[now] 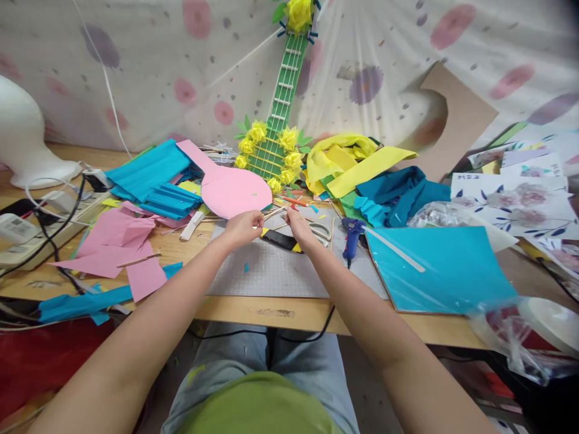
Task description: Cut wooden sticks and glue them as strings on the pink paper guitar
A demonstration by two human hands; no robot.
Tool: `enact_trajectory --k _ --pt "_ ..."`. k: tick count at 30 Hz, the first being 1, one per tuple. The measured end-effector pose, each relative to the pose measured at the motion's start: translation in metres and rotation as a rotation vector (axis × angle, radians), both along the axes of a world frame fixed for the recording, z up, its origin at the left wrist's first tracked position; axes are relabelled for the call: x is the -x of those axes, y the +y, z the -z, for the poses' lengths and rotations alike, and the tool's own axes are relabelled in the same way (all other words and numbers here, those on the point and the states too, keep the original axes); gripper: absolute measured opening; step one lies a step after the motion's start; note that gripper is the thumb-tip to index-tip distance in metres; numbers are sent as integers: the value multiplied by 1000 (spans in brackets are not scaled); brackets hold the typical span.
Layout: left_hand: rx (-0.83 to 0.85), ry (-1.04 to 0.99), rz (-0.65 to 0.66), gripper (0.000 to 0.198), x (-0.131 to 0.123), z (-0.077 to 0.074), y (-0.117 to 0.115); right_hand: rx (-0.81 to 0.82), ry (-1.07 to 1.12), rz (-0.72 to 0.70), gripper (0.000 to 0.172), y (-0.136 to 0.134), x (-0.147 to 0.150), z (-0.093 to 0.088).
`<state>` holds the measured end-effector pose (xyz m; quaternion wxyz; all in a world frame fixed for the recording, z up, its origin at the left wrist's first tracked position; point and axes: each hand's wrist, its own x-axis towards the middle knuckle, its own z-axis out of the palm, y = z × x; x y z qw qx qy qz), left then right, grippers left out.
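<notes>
Over the grey cutting mat (235, 277), my left hand (244, 230) is closed in a pinch, with a thin wooden stick (274, 213) showing at its fingertips. Close by on the right, my right hand (299, 228) has its fingers pressed together; what they hold is too small to make out. A pink paddle-shaped cutout (237, 191) lies just beyond my left hand. Scissors (320, 230) and a black-and-yellow tool (281, 241) rest on the mat under and beside my hands. A blue glue gun (351, 238) lies to the right.
A green paper guitar (283, 102) with yellow flowers leans at the back. Crumpled pink paper (113, 241) and blue crepe paper (147, 169) lie left, near a power strip (58, 235). Yellow paper (344, 163) and a blue sheet (443, 265) are on the right.
</notes>
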<state>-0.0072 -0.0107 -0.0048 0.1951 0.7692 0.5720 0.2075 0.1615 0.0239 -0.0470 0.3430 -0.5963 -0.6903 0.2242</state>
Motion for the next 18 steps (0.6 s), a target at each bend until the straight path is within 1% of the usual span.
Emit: enact_trajectory --k 3,5,8,11,14,16,18 --pt "44 -59 8 21 4 3 -3 78 33 58 31 5 -7 -3" --pt "69 -83 -7 28 5 6 -4 108 19 96 25 9 -8 -4" --pt "61 -139 -13 25 6 10 -2 111 -20 105 20 19 -3 -3" --pt "10 -148 -3 25 7 10 4 80 -108 82 20 28 4 -1" --pt "-17 -50 -53 25 9 8 8 -4 -216 47 28 35 6 0" --pt "-35 3 -91 25 11 5 9 -36 -229 68 35 37 3 0" --pt "-48 26 -116 25 12 4 9 -15 -215 80 34 36 -3 0"
